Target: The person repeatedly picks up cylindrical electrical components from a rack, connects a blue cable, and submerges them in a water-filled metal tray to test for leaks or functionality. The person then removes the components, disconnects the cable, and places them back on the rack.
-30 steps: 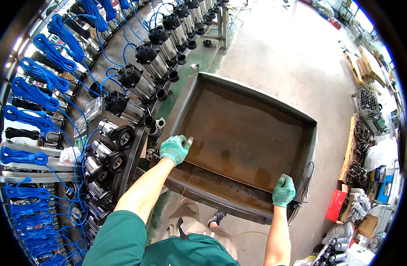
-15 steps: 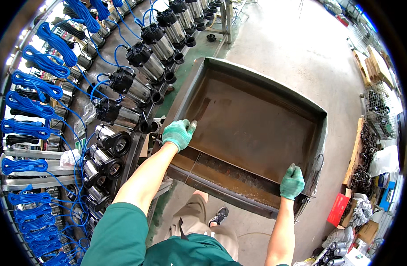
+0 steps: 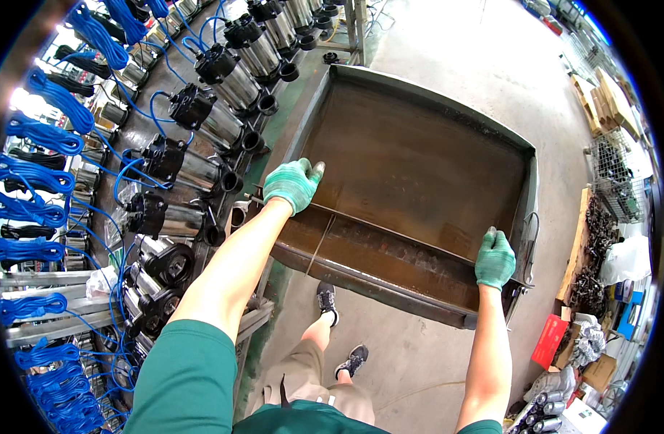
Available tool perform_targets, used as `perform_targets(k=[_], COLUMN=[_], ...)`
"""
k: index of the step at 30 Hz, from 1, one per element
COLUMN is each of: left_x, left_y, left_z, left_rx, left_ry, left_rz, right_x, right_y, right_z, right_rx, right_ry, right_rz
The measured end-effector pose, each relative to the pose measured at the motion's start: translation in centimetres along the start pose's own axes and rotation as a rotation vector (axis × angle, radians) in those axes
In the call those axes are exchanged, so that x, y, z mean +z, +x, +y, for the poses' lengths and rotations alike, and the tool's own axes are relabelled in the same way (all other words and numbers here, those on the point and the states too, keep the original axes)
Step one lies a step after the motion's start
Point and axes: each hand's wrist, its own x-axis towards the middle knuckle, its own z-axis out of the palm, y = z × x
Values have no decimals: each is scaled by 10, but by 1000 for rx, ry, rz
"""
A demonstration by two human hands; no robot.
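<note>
In front of me stands a large shallow metal tray (image 3: 430, 85) with raised dark walls and a brown, wet-looking bottom. A thin metal bar (image 3: 390, 233) runs across it near my side. My left hand (image 3: 294, 186), in a green glove, is closed around the bar's left end, thumb pointing forward. At the opposite end my gloved right hand (image 3: 495, 260) is closed on the bar too, close to the tray's right wall. Between the bar and the near wall lies a narrow brown strip, crossed by a thin rod (image 3: 320, 244).
To my left, a long bench holds rows of steel-and-black pumps (image 3: 215, 116) with coiled blue cables (image 3: 39, 177). On the right are a wire basket (image 3: 615, 170), a wooden-sided bin of dark parts (image 3: 596, 253), a red box (image 3: 550, 340) and boards (image 3: 613, 101).
My legs have stepped, and my view has shifted forward along the bench. Both hands stay on the bar; my right hand appears farther right and higher in view.
</note>
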Motion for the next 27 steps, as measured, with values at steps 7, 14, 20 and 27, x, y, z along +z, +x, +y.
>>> perform_targets(k=[7,14,20,27], left_x=[-6,-4,-12,-14], left_y=[65,102,116,122], left_z=[23,33,38,42], left_rx=[28,33,35,67], left_ry=[-48,-36,-30,-4], left_rz=[44,53,-11,-14], right_x=[24,44,47,42], right_y=[75,116,125,127], right_z=[-8,-5,-8,-12], right_rx=[110,120,149,158], right_ry=[-22,-45,-74,-89], right_rz=[-79,-104,-158,-164])
